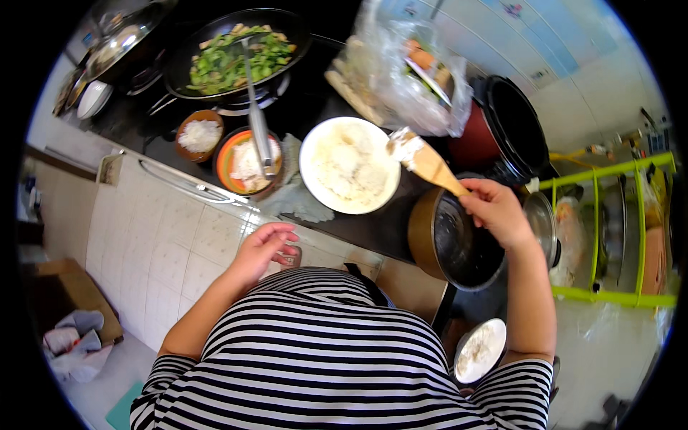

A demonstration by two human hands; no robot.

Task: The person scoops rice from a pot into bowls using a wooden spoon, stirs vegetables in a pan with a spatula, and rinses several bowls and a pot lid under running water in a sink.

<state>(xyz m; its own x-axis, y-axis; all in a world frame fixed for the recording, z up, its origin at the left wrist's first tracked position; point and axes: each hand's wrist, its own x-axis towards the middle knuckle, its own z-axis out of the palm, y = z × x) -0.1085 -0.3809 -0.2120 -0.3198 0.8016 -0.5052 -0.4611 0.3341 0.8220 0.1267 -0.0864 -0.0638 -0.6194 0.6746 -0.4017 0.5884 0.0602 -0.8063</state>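
My right hand (492, 209) grips the handle end of a wooden rice paddle (432, 166). White rice clings to the paddle's blade, which reaches the right rim of a white bowl (306, 185) full of cooked rice (349, 161). Under my right hand a brown pot (424, 236) with a dark, wet-looking inside is tilted toward me. My left hand (263, 250) hangs in the air in front of the counter edge, fingers apart and holding nothing. A grey cloth (301, 207) lies beside the white bowl.
A wok (180, 70) of chopped greens sits on the stove. Nearby are an orange bowl (223, 156) with rice and a ladle (258, 118), and a small brown bowl (183, 150). Plastic bags (371, 70), a red cooker (473, 126) and a green rack (596, 231) stand farther right.
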